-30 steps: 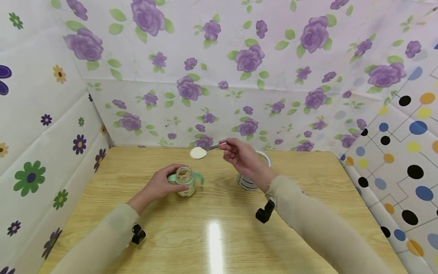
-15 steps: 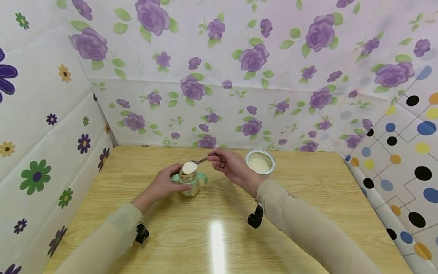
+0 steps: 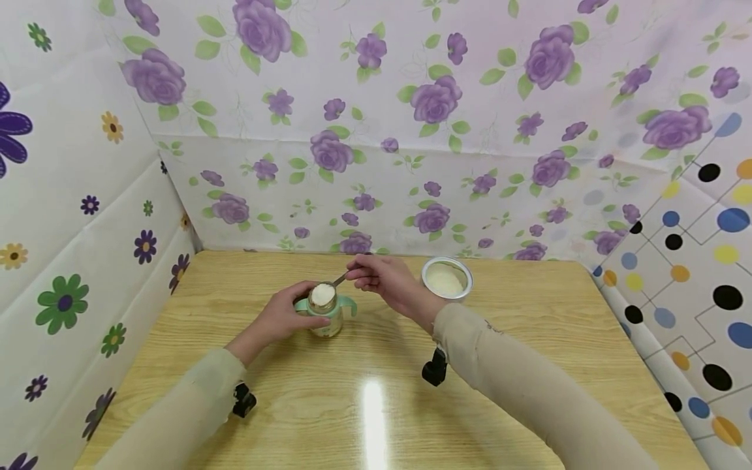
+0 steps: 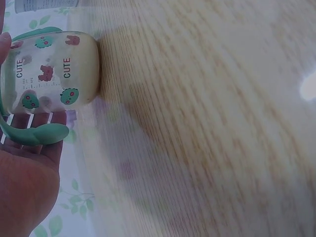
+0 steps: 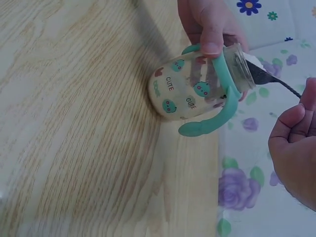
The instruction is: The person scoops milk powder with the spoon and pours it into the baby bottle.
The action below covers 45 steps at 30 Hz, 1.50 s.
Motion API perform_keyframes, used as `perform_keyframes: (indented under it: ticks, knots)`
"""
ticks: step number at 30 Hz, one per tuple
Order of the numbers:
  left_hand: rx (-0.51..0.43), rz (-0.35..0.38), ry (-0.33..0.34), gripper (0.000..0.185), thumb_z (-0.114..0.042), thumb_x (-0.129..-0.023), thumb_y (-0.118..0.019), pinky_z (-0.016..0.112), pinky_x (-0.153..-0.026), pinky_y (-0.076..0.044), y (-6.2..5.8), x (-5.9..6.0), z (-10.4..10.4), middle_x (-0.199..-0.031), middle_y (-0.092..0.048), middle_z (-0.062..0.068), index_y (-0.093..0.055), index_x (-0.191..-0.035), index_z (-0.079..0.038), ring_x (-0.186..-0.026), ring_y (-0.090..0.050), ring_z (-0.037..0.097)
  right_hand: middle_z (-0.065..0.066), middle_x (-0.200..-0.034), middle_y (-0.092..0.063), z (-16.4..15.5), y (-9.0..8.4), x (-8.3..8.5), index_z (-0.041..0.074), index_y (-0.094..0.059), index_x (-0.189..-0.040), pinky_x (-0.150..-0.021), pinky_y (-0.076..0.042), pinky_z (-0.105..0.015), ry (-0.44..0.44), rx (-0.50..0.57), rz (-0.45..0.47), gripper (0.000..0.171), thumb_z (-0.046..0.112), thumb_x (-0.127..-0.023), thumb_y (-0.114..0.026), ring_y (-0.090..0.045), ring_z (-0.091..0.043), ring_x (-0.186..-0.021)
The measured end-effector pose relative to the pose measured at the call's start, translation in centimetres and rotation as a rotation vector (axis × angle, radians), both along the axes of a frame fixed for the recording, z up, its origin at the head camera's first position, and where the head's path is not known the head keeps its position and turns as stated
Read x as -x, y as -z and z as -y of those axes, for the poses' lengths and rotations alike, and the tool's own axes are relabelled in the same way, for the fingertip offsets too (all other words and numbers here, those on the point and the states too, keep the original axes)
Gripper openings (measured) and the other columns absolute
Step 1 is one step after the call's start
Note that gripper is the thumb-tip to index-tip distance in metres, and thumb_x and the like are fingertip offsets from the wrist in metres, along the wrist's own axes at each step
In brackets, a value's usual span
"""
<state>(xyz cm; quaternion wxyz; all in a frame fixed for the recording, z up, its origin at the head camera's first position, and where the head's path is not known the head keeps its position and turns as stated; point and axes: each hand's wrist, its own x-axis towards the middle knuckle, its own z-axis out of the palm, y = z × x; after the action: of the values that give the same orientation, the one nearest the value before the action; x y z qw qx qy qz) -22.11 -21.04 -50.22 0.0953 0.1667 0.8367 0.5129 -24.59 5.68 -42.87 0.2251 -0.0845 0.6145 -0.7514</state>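
A clear baby bottle (image 3: 329,324) with a green two-handled collar and printed cartoon figures stands upright on the table, its mouth uncovered. My left hand (image 3: 286,315) grips it around the collar, thumb in front. In the right wrist view pale contents show through the bottle wall (image 5: 173,94). My right hand (image 3: 384,282) pinches the handle of a metal spoon (image 3: 340,279). The spoon's bowl, heaped with white powder (image 3: 322,295), is right at the bottle's mouth. In the left wrist view the bottle (image 4: 54,74) hides part of my left fingers.
Behind my right wrist stands an open can (image 3: 468,281) of pale powder. The wooden table (image 3: 282,405) meets a flower-patterned cloth wall (image 3: 376,189) at the back, with patterned cloth on both sides.
My right hand has moved left and down, bringing the loaded spoon from the air near the can to the bottle's mouth. The left hand keeps its grip on the bottle.
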Motion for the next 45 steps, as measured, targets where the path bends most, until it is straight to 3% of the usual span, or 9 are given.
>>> perform_keyframes:
  ticks: [7, 15, 21, 33, 45]
  knots:
    - [-0.027, 0.002, 0.022, 0.069, -0.026, -0.088, -0.092, 0.054, -0.107, -0.052, -0.3, 0.0, 0.0, -0.140, -0.067, 0.009, -0.061, -0.149, -0.016, -0.127, -0.064, 0.030, 0.002, -0.088, -0.078, 0.6, -0.4, -0.1, -0.010, -0.067, -0.126, -0.079, -0.058, -0.024, -0.033, -0.051, -0.034, 0.040, 0.026, -0.114, -0.054, -0.070, -0.008, -0.074]
    - [-0.036, 0.013, 0.024, 0.070, -0.029, -0.087, -0.093, 0.052, -0.105, -0.054, -0.2, 0.1, 0.0, -0.139, -0.067, 0.006, -0.061, -0.149, -0.020, -0.124, -0.066, 0.026, 0.001, -0.087, -0.078, 1.4, 0.3, -0.1, -0.008, -0.070, -0.120, -0.079, -0.058, -0.026, -0.037, -0.060, -0.053, 0.043, 0.033, -0.114, -0.057, -0.070, -0.009, -0.074]
    - [-0.036, 0.014, 0.029, 0.070, -0.030, -0.088, -0.092, 0.051, -0.105, -0.054, -0.1, 0.0, 0.1, -0.140, -0.067, 0.007, -0.060, -0.150, -0.019, -0.124, -0.066, 0.026, 0.000, -0.089, -0.078, 1.7, 0.7, -0.1, -0.002, -0.072, -0.117, -0.085, -0.057, -0.032, -0.036, -0.058, -0.038, 0.043, 0.038, -0.114, -0.055, -0.070, -0.010, -0.076]
    - [-0.031, 0.008, 0.027, 0.071, -0.031, -0.089, -0.091, 0.050, -0.104, -0.054, 0.0, -0.1, 0.1, -0.139, -0.067, 0.006, -0.059, -0.151, -0.018, -0.124, -0.066, 0.026, -0.001, -0.093, -0.077, 2.1, 0.9, -0.4, 0.007, -0.072, -0.110, -0.084, -0.054, -0.031, -0.033, -0.021, -0.003, 0.041, 0.043, -0.114, -0.052, -0.069, -0.011, -0.079]
    - [-0.036, 0.005, 0.025, 0.068, -0.030, -0.088, -0.092, 0.050, -0.104, -0.054, 0.0, -0.1, 0.0, -0.138, -0.068, 0.005, -0.061, -0.148, -0.021, -0.122, -0.066, 0.025, 0.001, -0.087, -0.076, 2.5, 1.3, -0.1, -0.001, -0.073, -0.114, -0.083, -0.055, -0.031, 0.012, -0.081, -0.065, 0.046, 0.042, -0.112, -0.059, -0.068, -0.012, -0.075]
